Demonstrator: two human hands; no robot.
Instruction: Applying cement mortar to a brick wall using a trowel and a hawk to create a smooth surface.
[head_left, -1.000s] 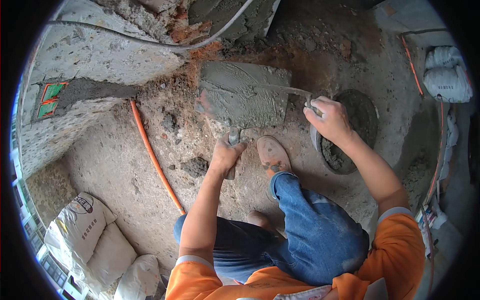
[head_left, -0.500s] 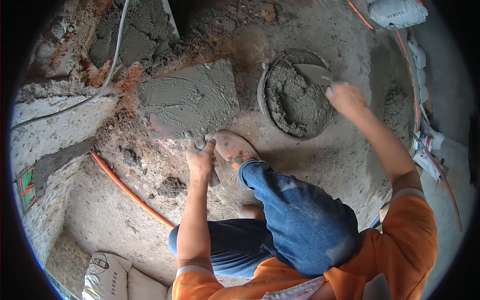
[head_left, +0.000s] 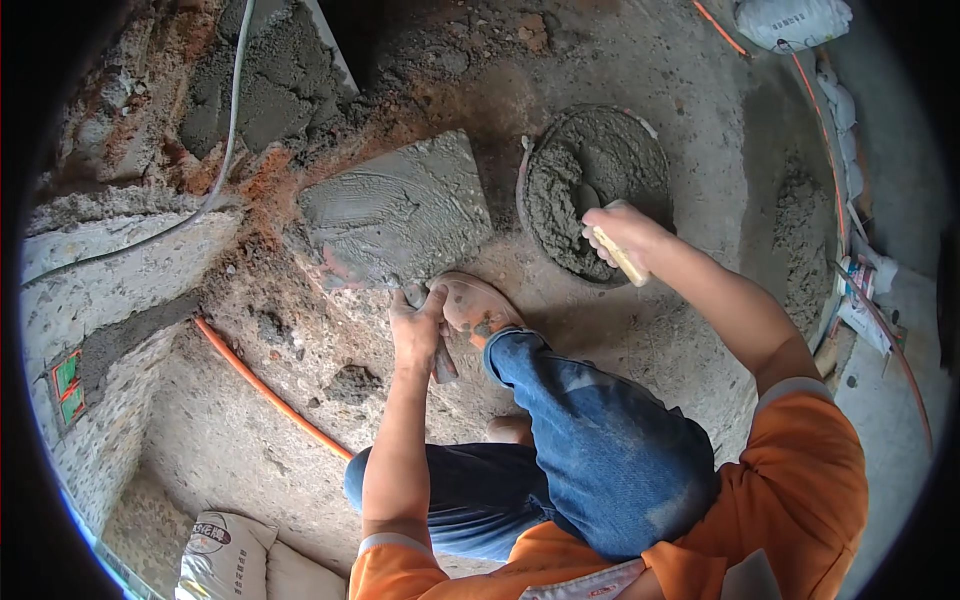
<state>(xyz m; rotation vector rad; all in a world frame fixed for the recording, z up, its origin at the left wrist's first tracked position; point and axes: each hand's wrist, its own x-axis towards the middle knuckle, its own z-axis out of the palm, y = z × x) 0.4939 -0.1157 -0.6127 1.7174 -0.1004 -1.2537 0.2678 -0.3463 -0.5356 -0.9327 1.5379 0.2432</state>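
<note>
My right hand is closed around the pale wooden handle of a trowel. The blade dips into grey mortar and is mostly buried or hidden by my hand. That mortar fills much of a round bucket. To the left lies a flat, roughly rectangular board with wet mortar spread over it and a reddish patch at its near edge. Beside that edge my left hand is closed on a mortar-smeared tool handle; the rest of the tool cannot be made out.
My shoe stands between board and bucket. An orange hose crosses the floor at left, and a grey cable hangs over the low wall. More mortar lies at far left. White sacks sit at lower left.
My right hand has moved left and nearer to me, turning the trowel so its blade goes into the mortar and its handle shows. My left hand keeps its grip. The whole view has shifted slightly.
</note>
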